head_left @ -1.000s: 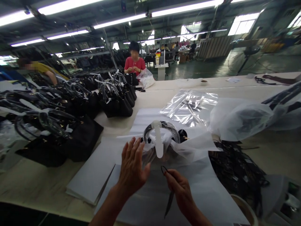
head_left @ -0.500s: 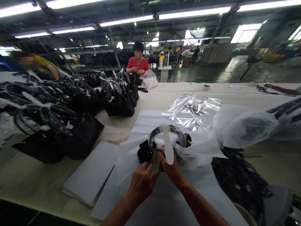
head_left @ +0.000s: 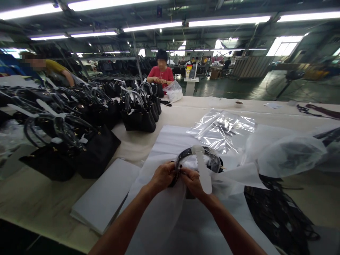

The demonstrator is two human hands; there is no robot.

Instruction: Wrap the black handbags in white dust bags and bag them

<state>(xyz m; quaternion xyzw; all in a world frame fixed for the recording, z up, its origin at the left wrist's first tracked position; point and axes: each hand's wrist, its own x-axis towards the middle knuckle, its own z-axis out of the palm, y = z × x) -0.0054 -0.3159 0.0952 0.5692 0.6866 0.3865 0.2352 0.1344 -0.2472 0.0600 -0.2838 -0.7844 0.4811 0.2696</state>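
Note:
A black handbag (head_left: 174, 180) stands on white sheets before me, mostly hidden by my hands and thin white wrapping. Its arched handles (head_left: 183, 153) are covered in clear plastic, and a white notched strip (head_left: 204, 173) hangs from their top. My left hand (head_left: 165, 174) is closed at the bag's left side, by the base of a handle. My right hand (head_left: 191, 181) has its fingers pinched just right of that handle base, partly behind the white strip. What lies between the fingertips is too small to make out. White wrapping paper (head_left: 239, 179) spreads from the bag's right side.
Black handbags (head_left: 139, 120) stand in rows at left. A stack of white sheets (head_left: 106, 194) lies nearer. Clear plastic bags (head_left: 223, 127) sit beyond the handbag; black straps (head_left: 276, 209) lie at right. A person in red (head_left: 161, 73) sits across the table, another person (head_left: 57, 67) at far left.
My left hand has moved up from the wrapping in front to the handle base. My right hand stays close by. The black part at the bag's left is now mostly covered by my left hand.

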